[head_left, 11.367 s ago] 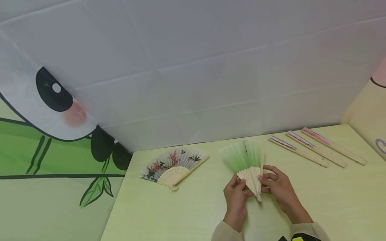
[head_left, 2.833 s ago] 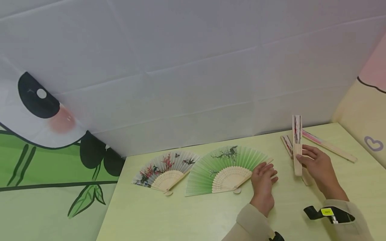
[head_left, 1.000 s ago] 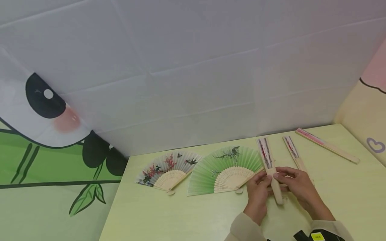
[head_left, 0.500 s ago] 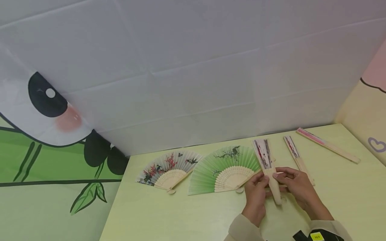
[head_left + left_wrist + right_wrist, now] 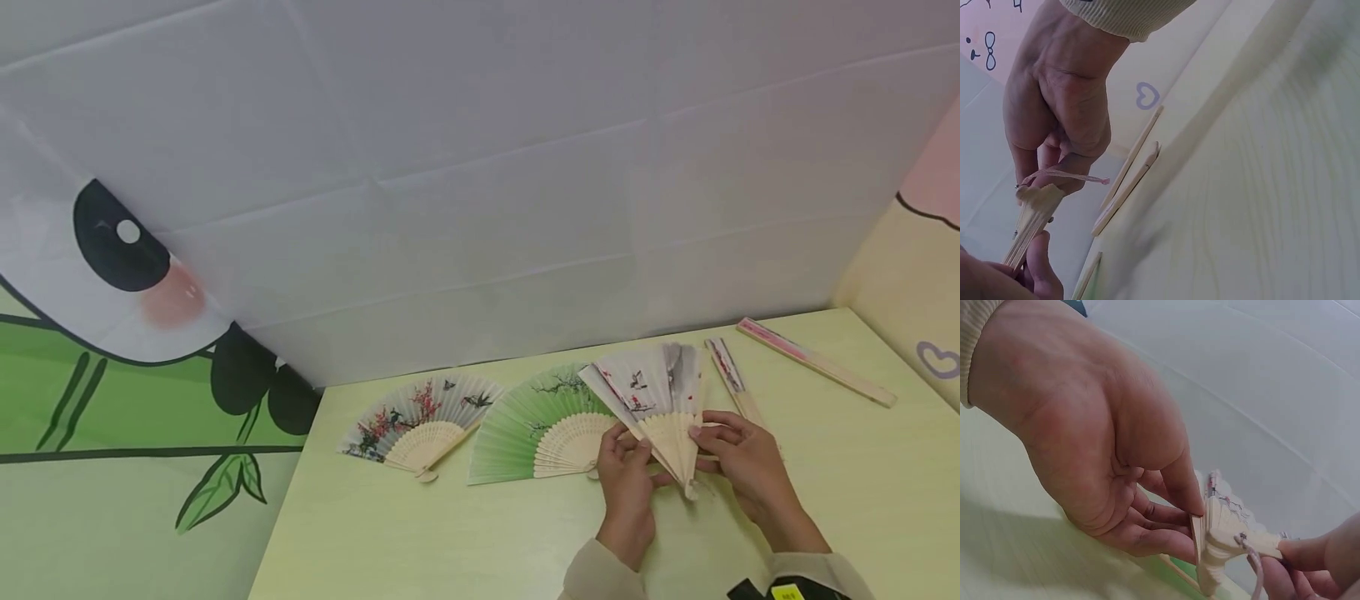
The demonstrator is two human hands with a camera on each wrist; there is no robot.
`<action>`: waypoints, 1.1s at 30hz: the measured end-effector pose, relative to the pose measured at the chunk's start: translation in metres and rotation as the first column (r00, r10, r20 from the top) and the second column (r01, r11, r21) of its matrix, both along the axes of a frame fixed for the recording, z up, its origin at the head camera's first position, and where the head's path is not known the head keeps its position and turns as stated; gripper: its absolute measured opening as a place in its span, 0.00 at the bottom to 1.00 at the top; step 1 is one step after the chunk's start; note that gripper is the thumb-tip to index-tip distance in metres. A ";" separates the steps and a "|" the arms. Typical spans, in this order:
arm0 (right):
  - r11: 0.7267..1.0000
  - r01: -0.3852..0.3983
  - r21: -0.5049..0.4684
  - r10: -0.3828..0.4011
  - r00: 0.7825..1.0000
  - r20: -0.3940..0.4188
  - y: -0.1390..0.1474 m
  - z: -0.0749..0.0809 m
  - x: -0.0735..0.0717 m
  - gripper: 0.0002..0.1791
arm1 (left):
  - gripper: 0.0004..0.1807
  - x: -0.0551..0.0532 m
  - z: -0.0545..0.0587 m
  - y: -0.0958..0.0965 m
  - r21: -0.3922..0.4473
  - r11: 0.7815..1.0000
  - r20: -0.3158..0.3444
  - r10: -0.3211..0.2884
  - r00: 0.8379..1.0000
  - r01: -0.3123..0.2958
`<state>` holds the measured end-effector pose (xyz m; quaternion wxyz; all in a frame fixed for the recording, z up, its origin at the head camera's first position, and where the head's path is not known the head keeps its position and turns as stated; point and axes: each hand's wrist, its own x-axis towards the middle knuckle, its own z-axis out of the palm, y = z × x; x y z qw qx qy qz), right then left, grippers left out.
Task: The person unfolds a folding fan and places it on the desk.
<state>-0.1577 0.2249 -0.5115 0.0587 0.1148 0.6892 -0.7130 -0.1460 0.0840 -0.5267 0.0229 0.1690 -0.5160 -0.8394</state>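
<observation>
So the white fan (image 5: 651, 385) is up in both hands, right of the middle of the table (image 5: 420, 542); it's only partway spread, leaf toward the far side, narrow pivot end toward the near side, with some red and dark printing on it; the left hand (image 5: 628, 496) pinches its left edge between thumb and fingers, and the right hand (image 5: 742, 458) does the same on the right edge; there's a thin pinkish cord (image 5: 1072, 176) dangling at the pivot end, easiest to spot from the wrists; just left of that, the green fan (image 5: 495, 446) lies fully spread on the table, its right part hidden by the white one, can't tell if they touch; further left is a flowered fan (image 5: 420, 412), spread too; over on the right there's a folded fan (image 5: 726, 367), near end partly hidden by the right hand, and a pink folded fan (image 5: 813, 360) farther right, slanting; pale cloth (image 5: 480, 208) covers the far side.
</observation>
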 end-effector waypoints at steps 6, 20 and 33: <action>0.997 0.046 -0.065 -0.046 0.999 -0.008 -0.004 0.004 0.003 0.32 | 0.25 0.002 0.001 -0.003 0.035 0.999 -0.047 0.031 0.998 -0.030; 0.954 0.134 -0.267 -0.158 0.985 -0.071 -0.013 0.004 0.010 0.18 | 0.21 0.005 0.006 -0.019 0.124 0.981 -0.067 0.158 0.985 -0.149; 0.906 0.252 -0.338 -0.268 0.963 0.001 -0.056 0.006 0.014 0.18 | 0.22 0.008 0.010 -0.051 0.165 0.955 -0.060 0.259 0.964 -0.246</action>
